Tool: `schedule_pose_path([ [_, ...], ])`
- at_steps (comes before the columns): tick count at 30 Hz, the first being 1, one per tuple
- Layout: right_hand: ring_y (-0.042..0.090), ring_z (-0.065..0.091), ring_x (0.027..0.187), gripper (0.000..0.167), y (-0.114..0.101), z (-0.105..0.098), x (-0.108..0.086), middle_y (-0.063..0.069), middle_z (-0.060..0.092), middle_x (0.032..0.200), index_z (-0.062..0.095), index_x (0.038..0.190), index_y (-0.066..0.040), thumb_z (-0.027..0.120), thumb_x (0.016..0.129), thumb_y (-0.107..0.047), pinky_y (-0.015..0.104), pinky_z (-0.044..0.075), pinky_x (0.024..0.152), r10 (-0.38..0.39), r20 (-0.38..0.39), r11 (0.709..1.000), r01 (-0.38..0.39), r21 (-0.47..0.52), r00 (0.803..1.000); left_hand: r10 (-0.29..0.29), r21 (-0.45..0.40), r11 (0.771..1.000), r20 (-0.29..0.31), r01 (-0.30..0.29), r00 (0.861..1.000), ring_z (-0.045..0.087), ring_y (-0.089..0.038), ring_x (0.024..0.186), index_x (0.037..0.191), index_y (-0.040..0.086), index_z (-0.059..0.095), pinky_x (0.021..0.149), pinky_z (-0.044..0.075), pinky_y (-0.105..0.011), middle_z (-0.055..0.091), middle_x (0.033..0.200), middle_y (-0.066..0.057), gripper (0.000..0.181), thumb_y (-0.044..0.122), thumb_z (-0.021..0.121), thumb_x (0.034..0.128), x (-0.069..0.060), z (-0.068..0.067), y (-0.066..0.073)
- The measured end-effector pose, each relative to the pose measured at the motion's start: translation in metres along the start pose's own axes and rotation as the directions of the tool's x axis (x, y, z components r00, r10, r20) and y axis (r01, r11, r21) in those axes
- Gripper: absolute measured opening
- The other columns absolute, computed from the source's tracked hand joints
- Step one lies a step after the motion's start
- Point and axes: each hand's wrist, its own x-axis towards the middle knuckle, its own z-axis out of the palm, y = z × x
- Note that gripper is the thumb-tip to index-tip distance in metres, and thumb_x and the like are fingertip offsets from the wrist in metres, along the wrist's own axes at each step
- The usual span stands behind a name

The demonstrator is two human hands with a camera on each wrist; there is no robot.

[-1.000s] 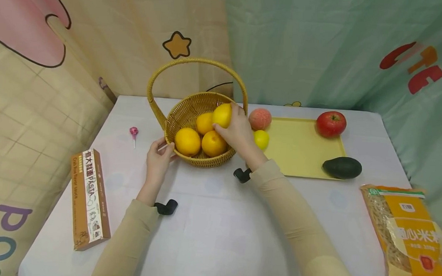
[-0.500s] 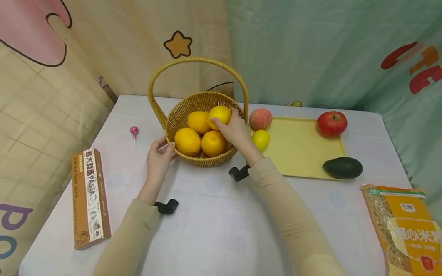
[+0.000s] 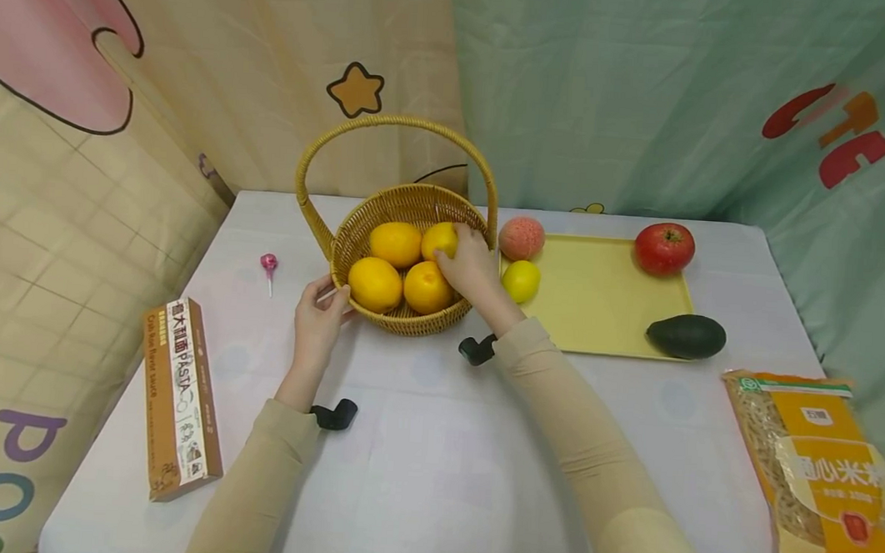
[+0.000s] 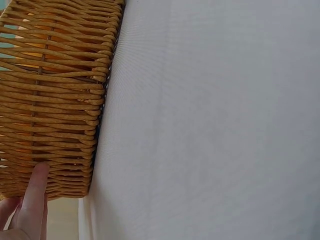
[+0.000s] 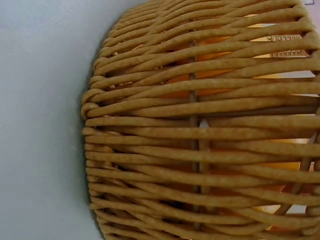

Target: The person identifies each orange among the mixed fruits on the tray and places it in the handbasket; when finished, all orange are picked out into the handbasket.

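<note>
A wicker basket (image 3: 410, 321) with a tall hoop handle stands on the white-covered table. At its front left, my left hand (image 3: 316, 324) holds the rim, thumb on top; one finger (image 4: 36, 195) lies against the outer weave in the left wrist view. Inside the basket my right hand (image 3: 471, 265) holds a yellow-orange orange (image 3: 440, 240) at the back right, partly covered by the fingers. Beside it lie more oranges: one at back left (image 3: 395, 245), one at front left (image 3: 375, 285) and one at front right (image 3: 428, 288). The right wrist view shows only the basket's woven side (image 5: 200, 130).
Right of the basket are a peach (image 3: 522, 238), a yellow lemon-like fruit (image 3: 521, 281) and a yellow tray (image 3: 592, 297) with a red apple-like fruit (image 3: 663, 249) and dark green fruit (image 3: 685, 336). A noodle bag (image 3: 815, 471), pasta box (image 3: 181, 401) and lollipop (image 3: 269, 265) lie farther out.
My right hand has lowered the orange into the basket's back right. The back-left orange has shifted left. My left hand has stayed at the rim.
</note>
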Motion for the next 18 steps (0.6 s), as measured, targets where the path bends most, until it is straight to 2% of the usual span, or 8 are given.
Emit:
schedule_pose_path([
  [8, 0.037, 0.045, 0.134, 0.054, 0.006, -0.006, -0.018, 0.021, 0.042, 0.148, 0.045, 0.143, -0.002, 0.059, 0.098, -0.027, 0.049, 0.041, 0.117, -0.094, -0.061, 0.993, 0.097, 0.061, 0.994, 0.0, 0.003, 1.0, -0.005, 0.0, 1.0, 0.058, -0.021, 0.117, 0.145, 0.004, 0.042, 0.088, 0.061, -0.03, 0.049, 0.143, -0.013, 0.049, 0.019, 0.057, 0.1003, -0.002, 0.0, 0.0],
  [15, 0.03, 0.047, 0.133, 0.049, 0.017, -0.022, -0.045, 0.015, 0.051, 0.143, 0.051, 0.139, -0.005, 0.063, 0.096, -0.025, 0.044, 0.042, 0.116, -0.144, -0.097, 0.98, 0.156, 0.125, 0.985, -0.013, 0.01, 1.0, 0.005, 0.012, 1.0, 0.056, -0.023, 0.122, 0.147, 0.005, 0.038, 0.089, 0.061, -0.028, 0.046, 0.145, -0.013, 0.051, 0.019, 0.055, 0.1012, -0.002, 0.0, 0.002],
  [18, 0.03, 0.047, 0.133, 0.047, 0.028, -0.032, -0.057, 0.014, 0.052, 0.142, 0.053, 0.138, -0.005, 0.063, 0.096, -0.025, 0.046, 0.042, 0.115, -0.157, -0.103, 0.972, 0.172, 0.159, 0.982, -0.016, 0.019, 1.0, -0.008, 0.017, 1.0, 0.055, -0.023, 0.124, 0.148, 0.007, 0.037, 0.09, 0.06, -0.028, 0.046, 0.146, -0.012, 0.052, 0.019, 0.055, 0.1012, -0.003, 0.001, 0.004],
])
